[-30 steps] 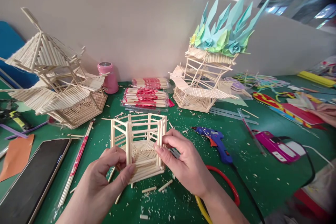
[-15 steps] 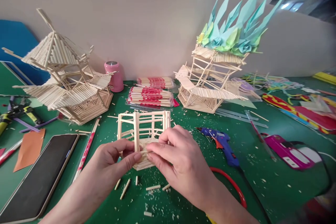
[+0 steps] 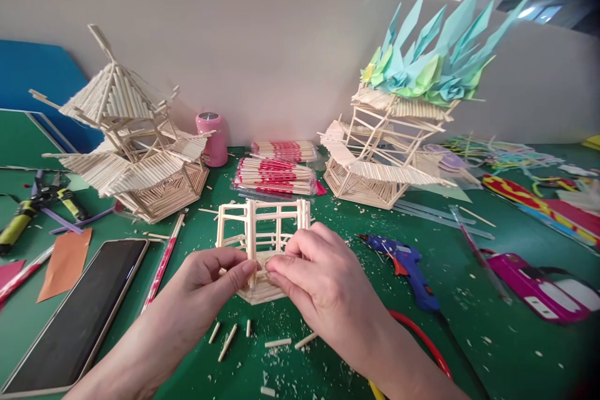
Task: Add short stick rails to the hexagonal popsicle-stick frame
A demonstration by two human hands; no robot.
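Note:
A small pavilion frame (image 3: 251, 225) of pale wooden sticks stands upright on the green table in front of me. My left hand (image 3: 199, 290) is closed on its near post, thumb in front and fingers behind. My right hand (image 3: 323, 278) is closed in a pinch just inside the near opening, low over the stick floor. Whatever lies between its fingertips is too small or hidden to make out. Short cut stick pieces (image 3: 227, 342) and pale crumbs lie in front of the frame.
A blue glue gun (image 3: 398, 256) lies to the right, its cord running towards me. Behind stand two larger stick pavilions, one plain (image 3: 135, 162), one topped with paper leaves (image 3: 389, 165). Bundled sticks (image 3: 274, 175) and a pink jar (image 3: 213, 137) sit between them. A phone (image 3: 79, 312) lies left.
The whole view has shifted slightly, so things sit further right. My left hand stays on the post. My right fingertips have moved a little within the near opening.

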